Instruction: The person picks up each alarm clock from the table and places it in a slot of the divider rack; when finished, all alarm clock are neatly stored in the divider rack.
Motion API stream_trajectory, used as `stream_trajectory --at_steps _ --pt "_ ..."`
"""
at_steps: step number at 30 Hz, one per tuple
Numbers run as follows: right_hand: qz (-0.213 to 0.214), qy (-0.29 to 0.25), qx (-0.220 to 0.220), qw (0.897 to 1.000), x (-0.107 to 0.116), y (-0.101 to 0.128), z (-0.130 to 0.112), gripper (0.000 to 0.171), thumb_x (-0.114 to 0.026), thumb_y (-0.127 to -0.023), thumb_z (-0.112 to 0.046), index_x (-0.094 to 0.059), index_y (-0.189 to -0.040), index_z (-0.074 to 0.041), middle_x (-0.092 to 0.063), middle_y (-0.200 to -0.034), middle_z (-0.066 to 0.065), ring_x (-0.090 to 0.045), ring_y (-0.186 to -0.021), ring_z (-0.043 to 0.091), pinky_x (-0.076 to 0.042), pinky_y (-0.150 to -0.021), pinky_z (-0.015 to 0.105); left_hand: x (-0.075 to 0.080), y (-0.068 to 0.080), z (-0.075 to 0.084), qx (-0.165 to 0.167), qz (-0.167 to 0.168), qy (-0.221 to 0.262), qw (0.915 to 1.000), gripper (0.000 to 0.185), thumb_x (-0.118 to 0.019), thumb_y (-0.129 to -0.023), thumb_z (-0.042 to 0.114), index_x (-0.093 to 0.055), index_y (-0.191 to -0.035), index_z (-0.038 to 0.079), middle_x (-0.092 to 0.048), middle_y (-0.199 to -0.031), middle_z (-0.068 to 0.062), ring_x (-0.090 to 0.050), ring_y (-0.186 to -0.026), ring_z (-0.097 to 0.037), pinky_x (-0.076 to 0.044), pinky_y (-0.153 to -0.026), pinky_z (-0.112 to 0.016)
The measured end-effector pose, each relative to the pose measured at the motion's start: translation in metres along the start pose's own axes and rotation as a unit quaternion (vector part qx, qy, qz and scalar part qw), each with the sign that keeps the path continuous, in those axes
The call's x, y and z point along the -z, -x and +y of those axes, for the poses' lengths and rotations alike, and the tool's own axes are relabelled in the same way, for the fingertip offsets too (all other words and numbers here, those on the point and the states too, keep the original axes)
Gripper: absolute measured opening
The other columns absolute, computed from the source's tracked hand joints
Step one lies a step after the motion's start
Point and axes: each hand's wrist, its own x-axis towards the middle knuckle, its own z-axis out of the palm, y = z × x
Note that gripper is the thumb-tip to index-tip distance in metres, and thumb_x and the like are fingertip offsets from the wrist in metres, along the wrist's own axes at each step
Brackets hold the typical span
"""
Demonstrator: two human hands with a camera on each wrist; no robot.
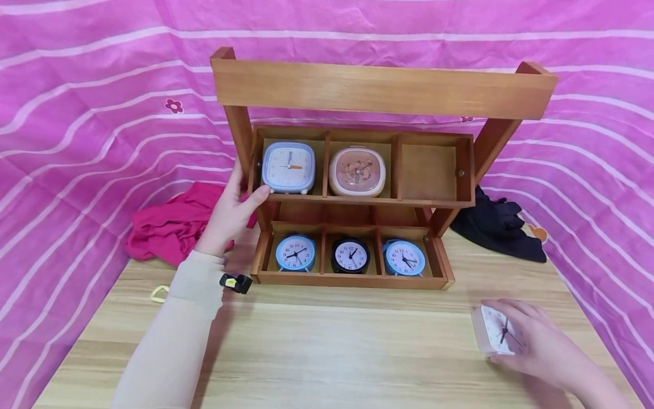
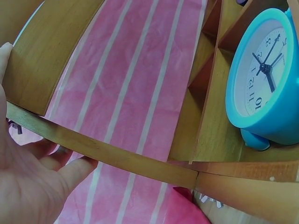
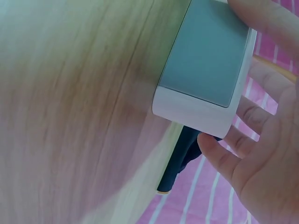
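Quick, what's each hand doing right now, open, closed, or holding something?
Left hand: open, fingers resting against the wooden shelf by the square blue clock.
Right hand: holding the white square clock on the table.

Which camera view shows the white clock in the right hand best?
The head view: the white clock shows its dial and hands, on the table, with the right hand around it. The right wrist view shows only its side, blurred and close. The left wrist view does not show it.
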Motion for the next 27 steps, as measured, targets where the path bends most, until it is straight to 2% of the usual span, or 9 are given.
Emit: stream_trajectory --at_steps 7,12,14,17,21,27 --pt "0.001 0.019 0.005 1.0 0.002 -0.004 0.0 0.097 -0.105 -0.049 -0.033 -0.065 -0.137 -0.017 -0.063 -0.127 0.013 -0.059 -0.109 0.039 -0.041 -0.088 0.053 0.001 0.0 0.0 0.002 0.003 -0.004 1.0 0.087 -0.068 -0.102 0.027 -0.011 -0.165 0.048 -0.022 -0.172 0.008 -0.029 -0.156 -0.028 -0.043 -0.11 -0.061" --pt "0.018 0.045 0.018 0.999 0.005 -0.005 -0.002 0.1 -0.105 -0.046 -0.035 -0.067 -0.136 -0.018 -0.065 -0.125 0.008 -0.059 -0.106 0.029 -0.041 -0.088 0.029 -0.001 0.0 0.001 0.006 0.0 -0.003 1.0 0.087 -0.068 -0.102 0.027 -0.012 -0.165 0.049 -0.022 -0.172 0.007 -0.029 -0.155 -0.029 -0.043 -0.111 -0.063" --pt "0.034 0.052 0.034 0.997 0.01 -0.008 -0.004 0.103 -0.106 -0.042 -0.031 -0.067 -0.136 -0.018 -0.065 -0.125 0.007 -0.058 -0.105 0.026 -0.036 -0.09 0.017 -0.001 0.0 0.002 0.008 -0.001 -0.004 1.0 0.087 -0.068 -0.102 0.028 -0.012 -0.165 0.049 -0.023 -0.171 0.007 -0.03 -0.155 -0.03 -0.043 -0.111 -0.063" --pt "0.057 0.05 0.062 0.995 0.02 -0.018 -0.009 0.105 -0.105 -0.037 -0.023 -0.068 -0.136 -0.016 -0.065 -0.124 0.008 -0.056 -0.106 0.026 -0.028 -0.096 0.009 -0.002 0.0 0.002 0.009 0.0 -0.005 0.9999 0.087 -0.068 -0.102 0.028 -0.012 -0.165 0.05 -0.023 -0.171 0.007 -0.03 -0.154 -0.03 -0.043 -0.11 -0.063" --pt "0.066 0.048 0.083 0.993 0.037 -0.036 -0.02 0.105 -0.104 -0.037 -0.02 -0.068 -0.136 -0.015 -0.065 -0.126 0.008 -0.056 -0.109 0.029 -0.023 -0.101 0.008 -0.002 0.0 0.003 0.008 0.0 -0.004 1.0 0.087 -0.068 -0.102 0.027 -0.012 -0.165 0.049 -0.023 -0.171 0.007 -0.031 -0.154 -0.03 -0.043 -0.111 -0.063" --pt "0.071 0.047 0.101 0.991 0.063 -0.065 -0.04 0.103 -0.104 -0.04 -0.023 -0.068 -0.137 -0.016 -0.064 -0.13 0.01 -0.054 -0.116 0.036 -0.027 -0.106 0.024 -0.001 0.001 0.003 0.014 0.002 -0.007 0.9999 0.088 -0.068 -0.102 0.028 -0.011 -0.165 0.049 -0.021 -0.172 0.007 -0.029 -0.155 -0.03 -0.044 -0.109 -0.064"
